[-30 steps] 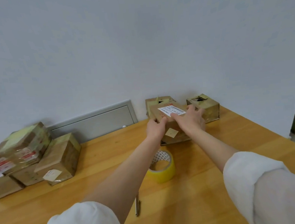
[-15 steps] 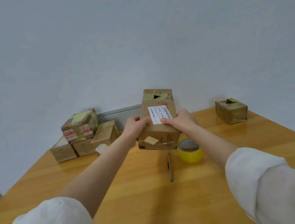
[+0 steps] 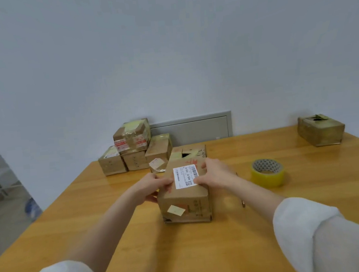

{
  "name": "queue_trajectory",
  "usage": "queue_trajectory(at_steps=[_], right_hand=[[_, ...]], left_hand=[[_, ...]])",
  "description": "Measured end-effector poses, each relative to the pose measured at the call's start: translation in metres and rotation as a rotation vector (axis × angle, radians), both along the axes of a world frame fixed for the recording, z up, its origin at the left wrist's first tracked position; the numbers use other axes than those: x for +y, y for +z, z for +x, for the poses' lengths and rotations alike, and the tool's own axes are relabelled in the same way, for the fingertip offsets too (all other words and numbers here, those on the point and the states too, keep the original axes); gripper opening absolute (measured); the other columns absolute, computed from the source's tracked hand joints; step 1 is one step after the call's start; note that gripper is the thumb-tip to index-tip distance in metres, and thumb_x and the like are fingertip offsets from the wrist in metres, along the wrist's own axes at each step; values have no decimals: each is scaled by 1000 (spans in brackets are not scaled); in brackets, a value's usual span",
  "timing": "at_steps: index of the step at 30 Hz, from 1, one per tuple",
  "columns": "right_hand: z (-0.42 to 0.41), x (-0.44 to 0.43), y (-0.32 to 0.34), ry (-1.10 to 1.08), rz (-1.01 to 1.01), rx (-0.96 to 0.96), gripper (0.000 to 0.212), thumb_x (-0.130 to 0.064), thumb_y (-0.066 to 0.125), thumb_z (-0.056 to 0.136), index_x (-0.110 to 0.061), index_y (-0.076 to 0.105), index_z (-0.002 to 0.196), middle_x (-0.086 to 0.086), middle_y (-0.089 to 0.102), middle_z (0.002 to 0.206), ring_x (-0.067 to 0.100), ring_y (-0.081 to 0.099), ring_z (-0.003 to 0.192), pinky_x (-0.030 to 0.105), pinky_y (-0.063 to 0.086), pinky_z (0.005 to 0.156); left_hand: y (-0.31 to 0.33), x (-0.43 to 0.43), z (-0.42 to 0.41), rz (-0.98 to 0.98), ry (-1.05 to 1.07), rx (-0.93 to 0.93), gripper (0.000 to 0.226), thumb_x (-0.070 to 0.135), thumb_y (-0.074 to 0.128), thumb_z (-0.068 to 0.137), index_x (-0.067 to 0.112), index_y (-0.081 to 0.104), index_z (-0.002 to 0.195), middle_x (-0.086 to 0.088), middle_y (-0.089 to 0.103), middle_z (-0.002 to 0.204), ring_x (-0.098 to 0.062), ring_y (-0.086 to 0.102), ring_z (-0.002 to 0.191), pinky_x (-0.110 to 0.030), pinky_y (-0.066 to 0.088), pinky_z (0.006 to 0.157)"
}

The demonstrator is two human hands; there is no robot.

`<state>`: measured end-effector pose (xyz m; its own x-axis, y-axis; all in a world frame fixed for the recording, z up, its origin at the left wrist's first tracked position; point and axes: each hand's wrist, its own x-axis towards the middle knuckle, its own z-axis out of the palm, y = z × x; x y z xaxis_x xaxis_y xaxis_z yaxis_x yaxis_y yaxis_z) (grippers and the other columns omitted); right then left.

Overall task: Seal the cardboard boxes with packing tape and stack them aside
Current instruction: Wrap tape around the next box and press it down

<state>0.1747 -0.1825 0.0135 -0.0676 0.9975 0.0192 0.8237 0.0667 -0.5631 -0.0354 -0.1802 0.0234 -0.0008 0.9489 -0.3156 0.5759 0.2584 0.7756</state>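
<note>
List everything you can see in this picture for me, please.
table: one, orange wood, under everything
box: one, brown, white label on top, mid-table
stacked boxes: four, brown, taped, far left by the wall
lone box: one, brown, far right
tape: one roll, yellow, right of the box
thin tool: one, colour unclear, nearer than the tape
panel: one, grey, on the wall
sleeves: two, white, bottom corners
left hand: grips the box's left side
right hand: grips its right side
</note>
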Motion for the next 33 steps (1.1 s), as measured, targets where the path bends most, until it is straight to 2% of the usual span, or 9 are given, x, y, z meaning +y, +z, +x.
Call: queue_trajectory(at_steps=[2, 7, 12, 16, 19, 22, 26, 31, 33], right_hand=[[-2, 5, 4, 28, 16, -70, 58, -50, 67, 80, -30, 48, 131, 0, 53, 125, 19, 52, 105, 28, 38, 64], [0, 14, 19, 54, -108, -218, 86, -77, 61, 64, -19, 53, 128, 4, 55, 130, 28, 51, 117, 42, 46, 94], [-8, 15, 17, 38, -212, -447, 110, -81, 64, 57, -19, 34, 143, 12, 38, 146, 43, 36, 130, 58, 35, 102], [-6, 17, 15, 220, -133, -444, 98, -69, 67, 61, -33, 30, 144, 0, 31, 150, 37, 35, 128, 52, 38, 98], [-5, 18, 18, 415, -110, -415, 94, -61, 71, 67, -36, 29, 147, -8, 24, 156, 26, 27, 138, 46, 32, 105], [-7, 22, 22, 470, -88, -424, 87, -54, 72, 71, -33, 34, 146, -9, 30, 153, 20, 34, 135, 40, 40, 101], [-2, 30, 29, 437, -28, -490, 73, -44, 73, 76, -35, 42, 142, -9, 39, 148, 21, 42, 129, 40, 44, 96], [5, 36, 26, 404, -24, -515, 67, -31, 71, 76, -37, 44, 137, -7, 50, 138, 20, 52, 115, 36, 49, 89], [8, 38, 27, 374, -21, -496, 64, -41, 71, 75, -36, 47, 134, -7, 52, 135, 20, 53, 114, 36, 48, 88]], left_hand=[[2, 1, 6, -26, -39, 5, 37, 34, 67, 87, 9, 52, 110, -7, 68, 100, -20, 71, 80, -28, 57, 54], [11, 2, 27, -148, -283, -53, 20, 12, 51, 94, 1, 67, 101, -12, 74, 97, -27, 73, 84, -36, 61, 68], [15, 32, 19, 363, 63, 155, 17, 11, 53, 91, 6, 64, 103, -8, 67, 97, -20, 66, 82, -36, 60, 71], [4, 56, 18, 496, 6, 424, 42, 27, 54, 94, 10, 48, 132, -7, 55, 129, -23, 55, 114, -33, 47, 91], [-3, 64, 12, 414, 36, 464, 48, 28, 44, 98, 10, 38, 142, -12, 51, 136, -28, 53, 117, -37, 47, 91], [-3, 62, -4, 319, 65, 516, 40, 22, 35, 100, 6, 46, 136, -14, 56, 129, -29, 55, 113, -37, 46, 89], [-5, 52, -16, 286, 50, 461, 24, 8, 41, 95, 3, 64, 96, -12, 63, 95, -25, 56, 84, -35, 46, 73], [-12, 39, -9, 308, 79, 390, 24, 16, 52, 95, 4, 62, 113, -8, 64, 108, -23, 58, 95, -35, 50, 82], [-16, 34, -7, 330, 85, 409, 31, 21, 54, 95, 4, 59, 121, -8, 62, 117, -23, 58, 103, -37, 51, 88]])
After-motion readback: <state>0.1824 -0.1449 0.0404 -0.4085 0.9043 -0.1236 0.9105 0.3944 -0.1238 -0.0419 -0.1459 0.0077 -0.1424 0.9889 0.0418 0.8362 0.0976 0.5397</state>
